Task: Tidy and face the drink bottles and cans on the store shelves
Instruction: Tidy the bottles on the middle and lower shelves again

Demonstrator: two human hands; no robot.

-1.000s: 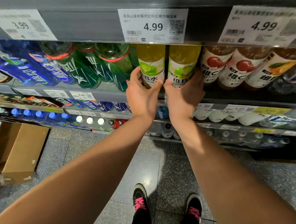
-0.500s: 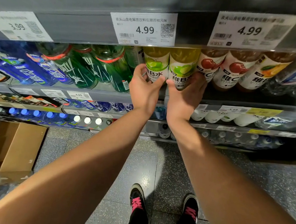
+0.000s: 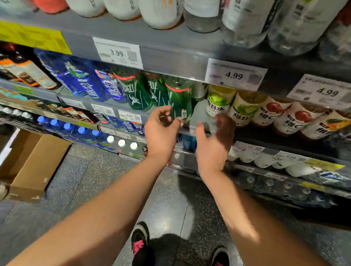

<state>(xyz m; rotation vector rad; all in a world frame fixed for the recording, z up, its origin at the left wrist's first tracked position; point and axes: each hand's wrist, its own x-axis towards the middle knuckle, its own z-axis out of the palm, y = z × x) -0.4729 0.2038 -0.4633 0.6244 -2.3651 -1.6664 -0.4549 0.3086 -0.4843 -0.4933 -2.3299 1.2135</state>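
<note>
Two yellow-green lime bottles (image 3: 218, 101) stand side by side on the middle shelf (image 3: 203, 122), labels facing out. Left of them stand several green bottles (image 3: 174, 98) and blue bottles (image 3: 83, 81); to their right are apple-label bottles (image 3: 268, 111). My left hand (image 3: 162, 129) hovers in front of the green bottles, fingers loosely curled, holding nothing. In front of the shelf edge below the lime bottles, my right hand (image 3: 214, 141) is blurred, its fingers spread and free of the bottles.
White and red bottles (image 3: 159, 4) line the shelf above, over price tags (image 3: 234, 75). Lower shelves hold blue-capped and white-capped bottles (image 3: 80, 130). An open cardboard box (image 3: 30, 161) sits on the speckled floor at left. My shoes (image 3: 140, 239) are below.
Both hands have let go of the two lime bottles and pulled back and left. The view has tilted up, showing the shelf above.
</note>
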